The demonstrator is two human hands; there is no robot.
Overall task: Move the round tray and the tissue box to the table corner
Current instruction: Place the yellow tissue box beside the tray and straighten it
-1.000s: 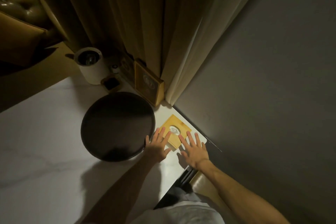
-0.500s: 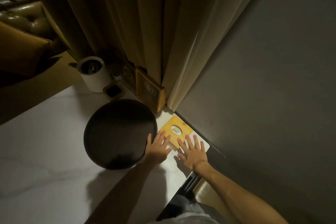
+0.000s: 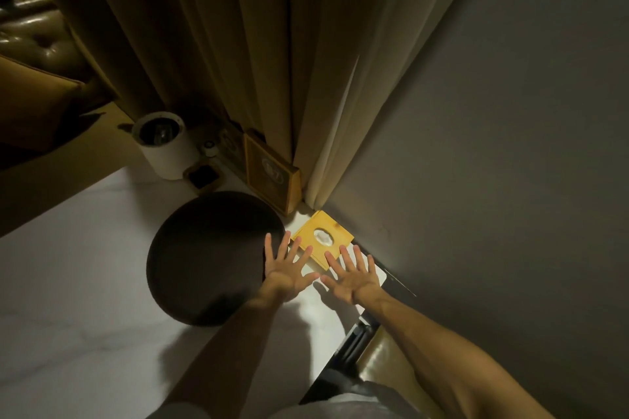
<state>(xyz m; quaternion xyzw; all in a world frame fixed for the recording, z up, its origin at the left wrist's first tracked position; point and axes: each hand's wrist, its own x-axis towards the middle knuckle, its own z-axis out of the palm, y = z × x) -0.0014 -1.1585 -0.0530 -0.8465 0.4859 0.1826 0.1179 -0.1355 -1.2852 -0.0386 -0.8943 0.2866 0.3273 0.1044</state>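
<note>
A dark round tray (image 3: 207, 255) lies flat on the white marble table (image 3: 85, 299). To its right, in the table corner beside the grey wall, sits a yellow wooden tissue box (image 3: 318, 228) with a white tissue showing in its oval slot. My left hand (image 3: 286, 269) is spread flat, its fingers over the tray's right rim and the box's near left edge. My right hand (image 3: 350, 277) is spread flat too, fingertips at the box's near edge. Neither hand grips anything.
A white cylindrical container (image 3: 166, 146), a small square wooden dish (image 3: 202, 177) and a framed wooden sign (image 3: 272, 177) stand behind the tray against the beige curtain (image 3: 258, 61). The grey wall (image 3: 493, 146) bounds the table on the right. A leather seat (image 3: 37, 41) is far left.
Both hands have spread wider and drawn slightly back toward me from the tissue box. The tray and box keep their places on the table; the camera view shifted a little.
</note>
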